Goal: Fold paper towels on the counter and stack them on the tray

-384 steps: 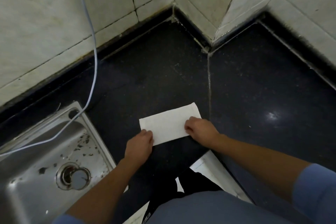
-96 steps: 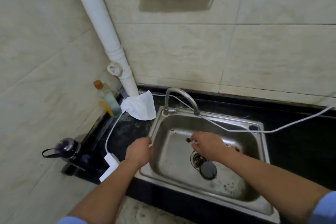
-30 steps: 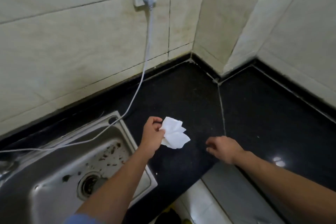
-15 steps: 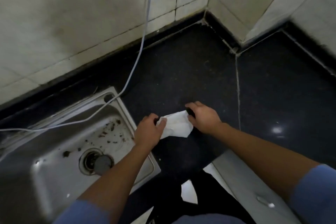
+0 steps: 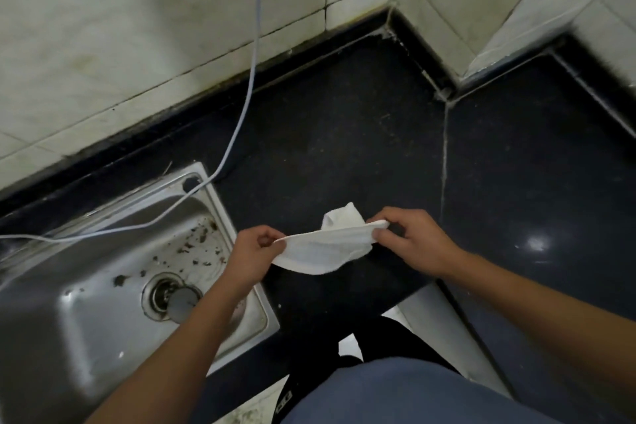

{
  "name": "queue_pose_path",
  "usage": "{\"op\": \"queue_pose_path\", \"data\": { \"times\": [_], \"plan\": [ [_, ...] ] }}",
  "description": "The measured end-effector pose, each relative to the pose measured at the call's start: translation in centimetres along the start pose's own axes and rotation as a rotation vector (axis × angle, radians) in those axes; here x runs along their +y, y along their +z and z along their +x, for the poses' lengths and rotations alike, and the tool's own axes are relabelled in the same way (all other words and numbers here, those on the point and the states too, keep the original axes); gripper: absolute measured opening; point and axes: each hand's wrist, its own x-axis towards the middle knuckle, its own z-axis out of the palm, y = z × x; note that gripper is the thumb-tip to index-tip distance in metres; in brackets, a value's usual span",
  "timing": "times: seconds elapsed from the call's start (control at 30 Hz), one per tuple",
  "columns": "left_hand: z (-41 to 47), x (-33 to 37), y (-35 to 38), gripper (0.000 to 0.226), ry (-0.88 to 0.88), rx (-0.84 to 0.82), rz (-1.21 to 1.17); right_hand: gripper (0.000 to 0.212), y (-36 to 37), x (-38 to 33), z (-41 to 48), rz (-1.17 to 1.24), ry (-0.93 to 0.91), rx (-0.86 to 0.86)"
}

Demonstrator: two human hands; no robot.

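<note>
A white paper towel (image 5: pixel 327 249) hangs stretched between my two hands just above the black counter (image 5: pixel 344 134). My left hand (image 5: pixel 256 253) pinches its left edge, close to the sink's right rim. My right hand (image 5: pixel 411 241) pinches its right edge between thumb and fingers. The towel sags in the middle and one corner sticks up behind it. No tray is in view.
A steel sink (image 5: pixel 113 272) with debris and a drain plug sits at the left. A pale cable (image 5: pixel 253 55) runs down the tiled wall (image 5: pixel 137 27) and across the sink rim. The counter wraps round a wall corner (image 5: pixel 444 93) to the right.
The crumpled towel, held by my left hand alone a second ago, is now gripped by both hands and pulled open sideways. The view has tilted down towards the counter.
</note>
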Motion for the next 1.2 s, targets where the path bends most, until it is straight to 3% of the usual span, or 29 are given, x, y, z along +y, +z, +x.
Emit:
{"op": "queue_pose_path", "data": {
  "times": [0.13, 0.27, 0.37, 0.43, 0.5, 0.6, 0.7, 0.8, 0.9, 0.97, 1.07, 1.2],
  "plan": [
    [0.8, 3.5, -0.1, 0.008, -0.121, -0.021, -0.323, 0.011, -2.7, -0.9, 0.3, 0.128, -0.006, 0.120],
    [4.1, 5.5, 0.7, 0.009, -0.120, 0.111, -0.317, 0.016, -3.4, 0.9, 4.9, 0.012, 0.083, 0.229],
    [7.8, 6.1, 1.8, 0.012, -0.129, 0.241, -0.299, 0.021, -3.2, 3.5, 10.0, -0.107, 0.163, 0.215],
    [10.0, 6.0, 2.3, 0.013, -0.162, 0.298, -0.339, 0.023, -2.9, 4.9, 12.9, -0.058, 0.250, 0.208],
    [10.7, 5.6, 2.9, 0.032, -0.201, 0.339, -0.330, 0.024, -2.9, 5.7, 14.6, 0.074, 0.362, 0.235],
    [7.9, 4.4, 4.2, 0.042, -0.117, 0.388, 0.106, 0.048, -3.2, 6.2, 13.6, 0.172, 0.456, 0.246],
    [3.0, 2.5, 6.6, 0.025, 0.224, 0.243, 0.490, 0.068, -2.6, 6.7, 9.2, 0.099, 0.463, 0.159],
    [0.5, 0.1, 8.6, 0.023, 0.477, 0.009, 0.737, 0.070, -1.3, 7.7, 5.9, -0.013, 0.450, 0.069],
    [0.5, -0.9, 9.0, 0.025, 0.537, -0.048, 0.884, 0.061, -1.3, 8.4, 5.3, 0.049, 0.471, 0.130],
    [0.8, -0.6, 8.8, 0.022, 0.562, -0.037, 0.948, 0.054, -1.8, 8.5, 4.9, -0.080, 0.431, 0.162],
    [0.9, -0.1, 8.4, 0.021, 0.585, -0.039, 0.953, 0.042, -1.9, 8.0, 3.5, -0.450, 0.207, 0.136],
    [0.5, 0.3, 7.9, 0.008, 0.544, -0.034, 0.741, 0.048, 1.2, 6.1, 1.7, -0.594, -0.067, -0.061]
  ]
}}
